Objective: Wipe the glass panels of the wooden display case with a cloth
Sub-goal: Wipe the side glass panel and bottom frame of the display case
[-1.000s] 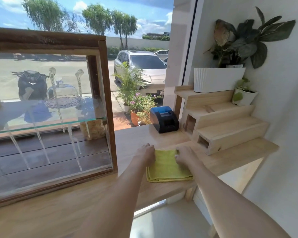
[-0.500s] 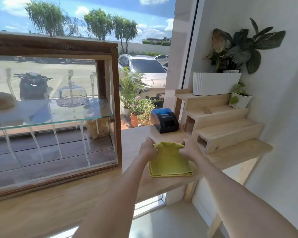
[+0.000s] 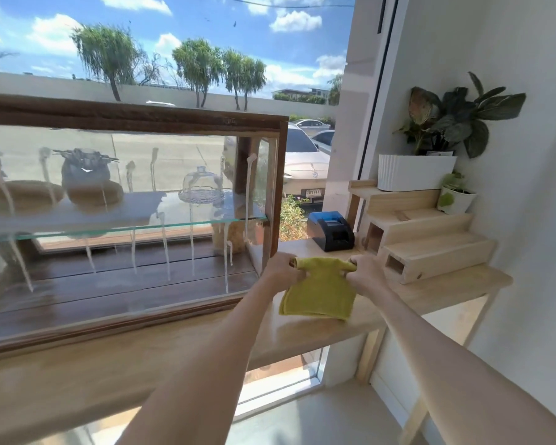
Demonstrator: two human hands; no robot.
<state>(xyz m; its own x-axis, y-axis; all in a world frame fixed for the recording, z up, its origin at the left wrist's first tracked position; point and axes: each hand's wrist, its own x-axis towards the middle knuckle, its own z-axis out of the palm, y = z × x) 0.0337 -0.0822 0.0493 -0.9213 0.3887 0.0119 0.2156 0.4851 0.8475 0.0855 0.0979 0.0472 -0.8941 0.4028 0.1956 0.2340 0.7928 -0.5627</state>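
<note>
Sunlit window glass backs a long wooden bench (image 3: 302, 335) on which the wooden display case (image 3: 135, 118) stands toward the left end, with a black receipt printer (image 3: 331, 231) and a stepped wooden riser (image 3: 430, 242) toward the right end, the riser bearing a white planter (image 3: 414, 171) and a small white pot (image 3: 456, 200). A yellow-green cloth (image 3: 321, 293) is shown near the front edge of the bench, just beside the right end of the case; its far edge is raised and bunched, while its near edge appears to rest on the wood. The left hand (image 3: 281, 271) is clenched on the far left corner of the cloth and the right hand (image 3: 365, 274) on the far right corner, each grasping a gathered fold. The step in hand is judged to be the lifting and readying of the cloth; it would be best shaken out or refolded into a flat pad, so that a broad clean face meets the glass. The front glass panel (image 3: 116, 268) is marked by pale vertical drip streaks across its width, so wiping is judged not yet begun; strokes from the top rail downward would carry residue off rather than spread it. A glass shelf (image 3: 77, 234) inside carries a domed glass cover (image 3: 201, 186) and round loaves (image 3: 93, 192).
</note>
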